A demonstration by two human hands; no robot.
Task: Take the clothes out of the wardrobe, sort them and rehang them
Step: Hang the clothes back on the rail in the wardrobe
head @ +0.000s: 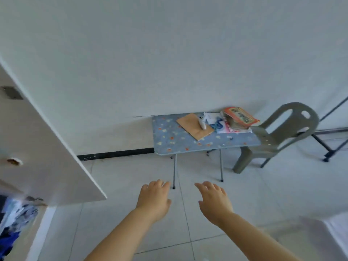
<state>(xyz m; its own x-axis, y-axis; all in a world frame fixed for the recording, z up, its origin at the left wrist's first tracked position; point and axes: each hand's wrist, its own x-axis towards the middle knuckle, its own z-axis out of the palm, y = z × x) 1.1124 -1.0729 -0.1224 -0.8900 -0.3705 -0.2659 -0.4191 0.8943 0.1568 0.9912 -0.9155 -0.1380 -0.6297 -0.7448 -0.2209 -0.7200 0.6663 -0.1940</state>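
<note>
Clothes [14, 221] low in the wardrobe [40, 153], well left of left hand [153, 199] and right hand [214, 200], both empty and loosely spread.

A small blue patterned table [169, 140] is set against the wall [169, 53]. A brown board [194, 127] is laid near its far edge, with papers [220, 127] and an orange box [241, 115] piled at the far right corner. A grey plastic chair [269, 142] is placed just beside the right edge.

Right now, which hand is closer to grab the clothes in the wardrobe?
Probably the left hand: it is empty and nearer the clothes at the lower left; the right hand, also empty, is farther.
</note>
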